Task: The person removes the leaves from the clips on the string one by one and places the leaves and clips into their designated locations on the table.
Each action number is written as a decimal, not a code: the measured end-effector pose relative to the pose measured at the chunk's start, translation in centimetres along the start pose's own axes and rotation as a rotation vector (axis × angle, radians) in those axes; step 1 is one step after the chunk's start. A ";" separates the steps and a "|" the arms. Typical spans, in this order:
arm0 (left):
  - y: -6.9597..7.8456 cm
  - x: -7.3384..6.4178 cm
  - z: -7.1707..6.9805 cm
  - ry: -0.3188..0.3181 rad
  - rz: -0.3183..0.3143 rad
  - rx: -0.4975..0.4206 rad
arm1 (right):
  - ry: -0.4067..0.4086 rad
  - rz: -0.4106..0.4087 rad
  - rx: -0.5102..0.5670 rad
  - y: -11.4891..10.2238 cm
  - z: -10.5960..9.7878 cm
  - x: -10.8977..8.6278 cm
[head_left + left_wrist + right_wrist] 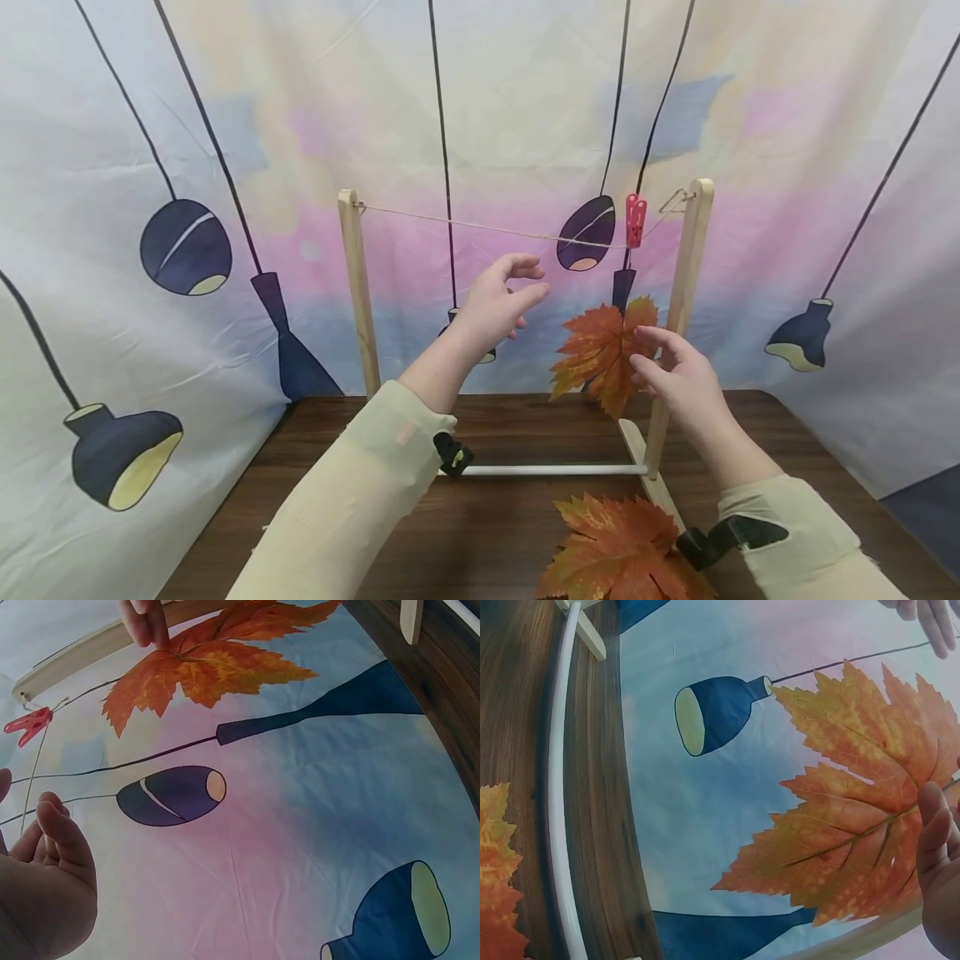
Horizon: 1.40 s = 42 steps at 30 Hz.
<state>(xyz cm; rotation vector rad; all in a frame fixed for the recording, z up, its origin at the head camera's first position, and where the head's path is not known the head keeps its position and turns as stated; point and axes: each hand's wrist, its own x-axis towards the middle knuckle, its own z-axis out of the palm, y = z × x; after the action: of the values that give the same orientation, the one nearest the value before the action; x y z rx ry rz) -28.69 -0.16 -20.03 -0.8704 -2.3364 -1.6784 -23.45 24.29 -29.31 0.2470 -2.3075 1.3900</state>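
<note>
In the head view my right hand (686,375) pinches an orange artificial maple leaf (600,354) near its stem, in front of the right wooden post. The right wrist view shows the leaf (847,832) broad and flat, with thumb and fingers at its base. My left hand (498,304) is raised just below the string (480,225), its fingers loosely bent and holding nothing. A red clothespin (635,221) sits on that string near the right post, up and to the right of my left hand. It also shows in the left wrist view (30,724).
The string runs between a left post (360,292) and a right post (686,258). A white rod (551,470) joins the posts low down. Another orange leaf (618,546) lies on the brown table (480,533) in front. Behind hangs a cloth (480,108) printed with lamps.
</note>
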 end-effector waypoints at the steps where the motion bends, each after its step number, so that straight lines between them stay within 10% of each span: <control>1: 0.1 0.0 0.0 0.001 0.000 0.002 | 0.003 -0.007 -0.011 -0.1 0.0 0.0; 42: 4.5 2.2 2.0 -0.019 0.073 -0.035 | 0.026 0.020 0.126 -3.7 -0.8 2.2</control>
<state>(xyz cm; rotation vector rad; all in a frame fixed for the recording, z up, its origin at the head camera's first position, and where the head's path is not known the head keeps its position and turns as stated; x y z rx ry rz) -27.75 3.45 -16.11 -0.9696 -2.2643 -1.6946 -23.89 23.40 -25.04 0.2438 -2.2106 1.5411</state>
